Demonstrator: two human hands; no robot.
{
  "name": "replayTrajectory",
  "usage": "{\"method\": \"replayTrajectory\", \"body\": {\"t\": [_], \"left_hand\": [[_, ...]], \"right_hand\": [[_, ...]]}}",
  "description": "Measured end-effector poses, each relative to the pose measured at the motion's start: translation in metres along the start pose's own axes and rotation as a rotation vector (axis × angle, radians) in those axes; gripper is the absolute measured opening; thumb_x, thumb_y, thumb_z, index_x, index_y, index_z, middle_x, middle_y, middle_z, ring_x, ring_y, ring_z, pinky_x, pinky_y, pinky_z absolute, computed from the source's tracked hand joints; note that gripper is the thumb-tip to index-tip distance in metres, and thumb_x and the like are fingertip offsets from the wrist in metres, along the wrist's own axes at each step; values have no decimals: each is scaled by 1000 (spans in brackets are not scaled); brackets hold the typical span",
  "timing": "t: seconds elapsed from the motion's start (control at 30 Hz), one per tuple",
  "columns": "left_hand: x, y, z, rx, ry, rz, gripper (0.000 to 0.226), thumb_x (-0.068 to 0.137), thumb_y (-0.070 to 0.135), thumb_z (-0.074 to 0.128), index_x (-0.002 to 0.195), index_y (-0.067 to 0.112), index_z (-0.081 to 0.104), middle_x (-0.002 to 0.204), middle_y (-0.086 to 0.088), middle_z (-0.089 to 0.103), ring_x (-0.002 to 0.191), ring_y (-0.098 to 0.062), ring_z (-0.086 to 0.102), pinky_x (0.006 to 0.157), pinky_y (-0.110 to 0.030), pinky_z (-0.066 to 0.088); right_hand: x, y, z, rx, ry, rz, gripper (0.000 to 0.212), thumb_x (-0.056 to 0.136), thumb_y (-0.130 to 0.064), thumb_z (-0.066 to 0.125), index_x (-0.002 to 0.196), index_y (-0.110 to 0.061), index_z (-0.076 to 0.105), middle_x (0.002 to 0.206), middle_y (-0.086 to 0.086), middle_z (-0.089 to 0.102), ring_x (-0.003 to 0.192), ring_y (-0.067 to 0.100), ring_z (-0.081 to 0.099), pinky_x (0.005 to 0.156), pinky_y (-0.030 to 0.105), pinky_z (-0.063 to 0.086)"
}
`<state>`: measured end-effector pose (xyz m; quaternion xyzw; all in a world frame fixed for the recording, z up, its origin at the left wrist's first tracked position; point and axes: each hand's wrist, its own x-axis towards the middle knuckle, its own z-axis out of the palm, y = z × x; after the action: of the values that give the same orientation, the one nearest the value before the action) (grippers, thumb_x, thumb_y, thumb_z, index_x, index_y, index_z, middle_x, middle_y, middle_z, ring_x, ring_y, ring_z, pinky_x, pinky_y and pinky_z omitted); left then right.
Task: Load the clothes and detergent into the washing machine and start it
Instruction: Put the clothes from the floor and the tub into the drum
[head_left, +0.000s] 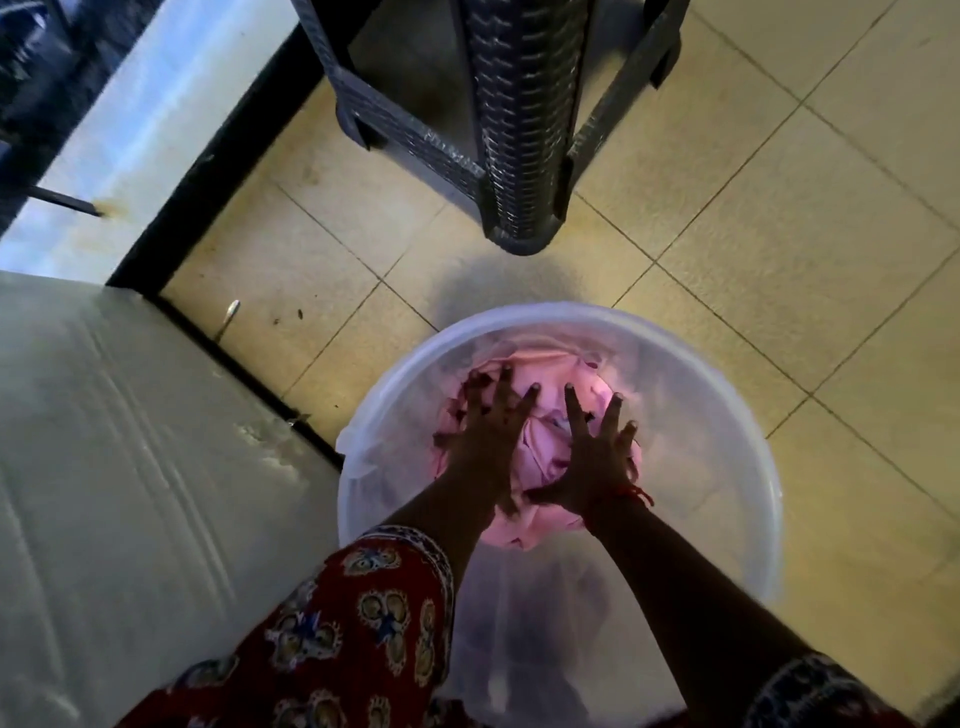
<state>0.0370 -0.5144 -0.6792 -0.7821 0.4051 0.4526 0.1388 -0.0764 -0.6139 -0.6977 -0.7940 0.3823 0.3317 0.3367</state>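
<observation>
While both hands are down inside the translucent tub (727, 415) on the tiled floor (779, 208), this reads as the very first step: getting the clothes out, nothing loaded yet. Left hand (483, 436) and right hand (592, 462) sit side by side, fingers spread wide, palms pressed flat on the pink clothes (540, 374) bunched at the bottom of the tub. Neither has closed on fabric; it looks like pressing or gathering, not a grip. A red thread (636, 493) is tied at the right wrist, and a red patterned sleeve (363, 597) covers the left arm. Some darker fabric shows through the near tub wall, too blurred to identify. The white ribbed panel (130, 467) just left of the tub is probably the washer's lid or top, but I can't confirm: no drum opening, no controls in view. No detergent visible either. A dark woven-plastic chair (509, 130) stands beyond the tub, well clear of the hands. Next move, as I judge it: curl the fingers in, bunch the load from both sides, lift it over the tub rim, swing left to the machine. The lid likely needs opening first, which needs a free hand. Risk is loose ends trailing or dropping on the floor.
</observation>
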Motion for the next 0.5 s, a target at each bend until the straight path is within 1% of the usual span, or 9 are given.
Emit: {"method": "replayTrajectory", "body": {"t": [0.07, 0.13, 0.2, 0.27, 0.33, 0.4, 0.47, 0.5], "left_hand": [[9, -2, 7, 15, -13, -2, 155, 48, 58, 88, 145, 32, -30, 154, -10, -38, 143, -45, -25, 110, -70, 24], [19, -7, 19, 30, -14, 11, 151, 52, 54, 88, 146, 32, -29, 155, -11, -35, 143, -47, -22, 111, -68, 25], [28, -13, 31, 21, 36, 10, 138, 65, 50, 84, 147, 34, -25, 158, -10, -30, 145, -45, -19, 112, -64, 27], [37, -16, 40, -22, 79, -14, 125, 74, 44, 80, 149, 37, -20, 160, -7, -24, 146, -44, -17, 109, -65, 31], [45, -17, 45, -80, 77, -34, 119, 75, 44, 78, 150, 39, -14, 162, -2, -17, 146, -44, -15, 102, -69, 36], [49, -18, 48, -118, 73, -36, 110, 77, 47, 75, 152, 37, -5, 163, -1, -10, 146, -45, -12, 98, -69, 40], [52, -20, 50, -153, 125, -18, 91, 85, 48, 63, 154, 32, 6, 164, -2, 0, 147, -45, -3, 101, -65, 40], [52, -20, 51, -151, 158, 2, 80, 90, 46, 55, 154, 30, 10, 163, -3, 5, 148, -43, 3, 105, -62, 37]], "right_hand": [[8, 6, 12, 37, -3, 9, 154, 35, -63, 88, 140, -49, -24, 152, 21, -34, 137, 51, -25, 113, 63, -1], [19, 10, 24, 7, 11, -26, 152, 36, -61, 88, 146, -45, -17, 152, 22, -32, 139, 48, -26, 112, 65, -5], [32, 12, 35, -54, 30, -76, 148, 41, -62, 86, 150, -37, -12, 154, 26, -25, 141, 43, -25, 113, 64, -11], [42, 13, 43, -99, 41, -84, 142, 47, -62, 84, 150, -34, -11, 156, 27, -15, 144, 41, -21, 112, 64, -14], [51, 14, 51, -128, 54, -61, 137, 53, -62, 81, 149, -34, -12, 158, 26, -8, 145, 41, -14, 113, 64, -10], [58, 14, 56, -111, 43, -10, 132, 54, -65, 79, 149, -36, -8, 159, 22, -4, 145, 45, -9, 113, 64, -4], [64, 13, 60, -88, 37, 19, 123, 55, -65, 76, 149, -35, 3, 160, 16, 4, 144, 46, -3, 113, 63, 4], [66, 12, 61, -109, 36, 10, 116, 57, -64, 75, 148, -34, 10, 159, 15, 8, 144, 47, -1, 113, 64, 6]]}}
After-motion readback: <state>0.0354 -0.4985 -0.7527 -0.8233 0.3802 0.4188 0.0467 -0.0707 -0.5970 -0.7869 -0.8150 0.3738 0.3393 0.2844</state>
